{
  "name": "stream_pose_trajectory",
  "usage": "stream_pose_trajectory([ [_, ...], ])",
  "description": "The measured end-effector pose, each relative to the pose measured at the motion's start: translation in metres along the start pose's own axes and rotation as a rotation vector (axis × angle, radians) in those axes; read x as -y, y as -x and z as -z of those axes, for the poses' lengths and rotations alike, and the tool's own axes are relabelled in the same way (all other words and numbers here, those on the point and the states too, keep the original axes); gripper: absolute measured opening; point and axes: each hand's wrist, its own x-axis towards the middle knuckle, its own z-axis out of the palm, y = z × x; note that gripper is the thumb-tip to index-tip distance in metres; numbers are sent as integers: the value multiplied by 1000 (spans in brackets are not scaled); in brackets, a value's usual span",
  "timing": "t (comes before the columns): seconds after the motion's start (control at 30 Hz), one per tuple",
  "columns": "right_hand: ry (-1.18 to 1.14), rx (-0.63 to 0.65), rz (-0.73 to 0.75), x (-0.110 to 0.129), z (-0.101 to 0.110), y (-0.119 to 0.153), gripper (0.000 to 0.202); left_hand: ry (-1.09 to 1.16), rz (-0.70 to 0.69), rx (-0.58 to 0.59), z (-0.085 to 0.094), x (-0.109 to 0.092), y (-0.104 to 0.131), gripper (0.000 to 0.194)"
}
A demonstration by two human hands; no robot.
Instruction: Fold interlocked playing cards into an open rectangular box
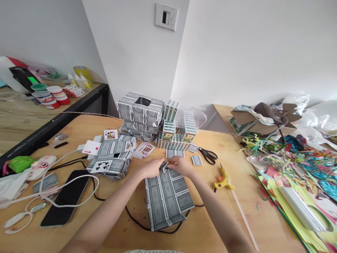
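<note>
At the far edge of a panel (pixel 165 200) made of grey-backed playing cards, my two hands meet. A small folded playing card (pixel 164 166) stands up between them. My left hand (pixel 152 168) has its fingers closed on the card's left side; the fingertips are partly hidden. From the right, my right hand (pixel 182 166) pinches the same card, its fingers bent inward. The panel lies on the table, its near edge bent up a little. Beyond my hands a loose card (pixel 175 153) lies face down.
Stacked card-covered boxes (pixel 140 112) and upright card packs (pixel 189 126) stand at the back. A smaller card structure (pixel 113 154) sits left, near a phone (pixel 65 198) and white cable. Scissors (pixel 207 155) and a yellow glue gun (pixel 223 180) lie right, before coloured paper (pixel 289 211).
</note>
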Motion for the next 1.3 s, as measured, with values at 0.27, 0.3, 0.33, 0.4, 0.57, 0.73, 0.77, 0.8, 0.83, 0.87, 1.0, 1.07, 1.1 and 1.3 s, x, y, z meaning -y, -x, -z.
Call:
stream_pose_trajectory([
  [0.27, -513, -100, -321, -11, -23, 11, 49, 69, -24, -28, 6, 6, 11, 61],
  [0.3, -551, -100, -337, -9, -27, 11, 44, 66, -60, -27, 8, 5, 11, 52],
  [0.33, -593, -81, -338, -7, -30, 12, 38, 71, -92, -25, 10, 4, 10, 41],
  [0.4, -687, -6, -325, -3, -35, 13, 27, 89, -99, -31, 11, 4, 6, 22],
  [0.57, -798, -4, -347, 3, -40, 15, 22, 73, 41, -142, 6, 10, -4, 20],
  [0.73, -820, -65, -279, 4, -40, 16, 19, 80, 106, -215, -1, 18, -9, 26],
  [0.77, -821, -74, -274, 5, -40, 16, 18, 83, 111, -220, -2, 19, -9, 27],
  [0.8, -819, -82, -273, 5, -40, 16, 17, 83, 113, -221, -2, 20, -10, 27],
  [0.83, -817, -88, -272, 5, -40, 17, 16, 83, 110, -220, -2, 21, -10, 27],
  [0.87, -814, -93, -272, 5, -40, 17, 15, 82, 108, -219, -2, 21, -11, 26],
  [1.0, -815, -114, -288, 4, -41, 17, 16, 78, 88, -221, -3, 22, -12, 28],
  [1.07, -821, -110, -293, 4, -42, 17, 16, 64, 66, -201, -3, 21, -13, 28],
  [1.1, -821, -107, -289, 4, -42, 17, 15, 54, 59, -187, -2, 21, -14, 28],
  [1.3, -691, -150, -227, 10, -41, 19, 19, -9, 63, -115, 5, 13, -12, 31],
])
